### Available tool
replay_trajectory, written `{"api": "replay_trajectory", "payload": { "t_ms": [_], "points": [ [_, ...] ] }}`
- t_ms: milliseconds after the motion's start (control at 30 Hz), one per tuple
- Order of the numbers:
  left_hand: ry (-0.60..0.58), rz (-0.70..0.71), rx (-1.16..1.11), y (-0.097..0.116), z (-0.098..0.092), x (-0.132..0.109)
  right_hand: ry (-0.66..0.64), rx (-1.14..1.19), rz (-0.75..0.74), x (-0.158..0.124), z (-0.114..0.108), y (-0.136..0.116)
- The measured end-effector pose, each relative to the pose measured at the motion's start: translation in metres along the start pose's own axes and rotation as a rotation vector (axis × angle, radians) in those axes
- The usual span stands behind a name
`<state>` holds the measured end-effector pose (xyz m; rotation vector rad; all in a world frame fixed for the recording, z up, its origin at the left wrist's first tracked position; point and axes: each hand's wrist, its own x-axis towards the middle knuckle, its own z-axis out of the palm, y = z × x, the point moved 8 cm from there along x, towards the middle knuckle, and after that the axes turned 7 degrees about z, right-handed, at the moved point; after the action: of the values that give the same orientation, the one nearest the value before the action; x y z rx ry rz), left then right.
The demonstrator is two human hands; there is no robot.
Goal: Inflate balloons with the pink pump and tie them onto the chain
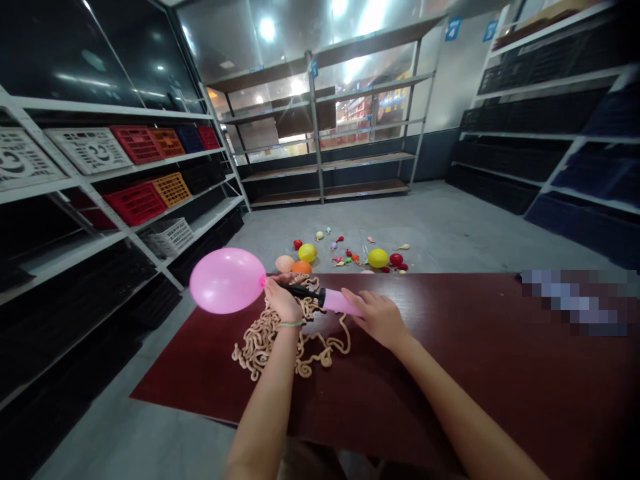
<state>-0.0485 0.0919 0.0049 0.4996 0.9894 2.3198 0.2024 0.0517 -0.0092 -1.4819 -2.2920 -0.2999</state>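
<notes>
A pink inflated balloon (227,280) points left, its neck pinched by my left hand (283,302) at the nozzle end of a hand balloon pump. The pump (333,301) has a black front part and a pink-purple barrel, and lies nearly level above the table. My right hand (381,319) is wrapped round the barrel's right end. Beneath my left hand and forearm spreads a tangled heap of tan, cord-like strands (257,340), partly hidden by the arm. The fingertips of my left hand are partly covered by the balloon neck and pump.
A dark red table (450,367) stretches before me, with a pixelated patch at its right. Beyond its far edge, inflated balloons such as a yellow one (378,258) and several limp ones lie on the floor. Shelves with crates (135,203) stand left; more racks (320,133) stand behind.
</notes>
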Motion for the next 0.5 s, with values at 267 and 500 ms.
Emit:
{"api": "replay_trajectory", "payload": {
  "t_ms": [267, 500],
  "points": [
    [-0.135, 0.067, 0.088, 0.029, -0.027, 0.049, 0.021, -0.028, 0.228, 0.003, -0.002, 0.034],
    [-0.315, 0.094, 0.267, 0.014, -0.041, 0.044, -0.017, -0.067, 0.084, 0.010, 0.015, -0.007]
  ]
}}
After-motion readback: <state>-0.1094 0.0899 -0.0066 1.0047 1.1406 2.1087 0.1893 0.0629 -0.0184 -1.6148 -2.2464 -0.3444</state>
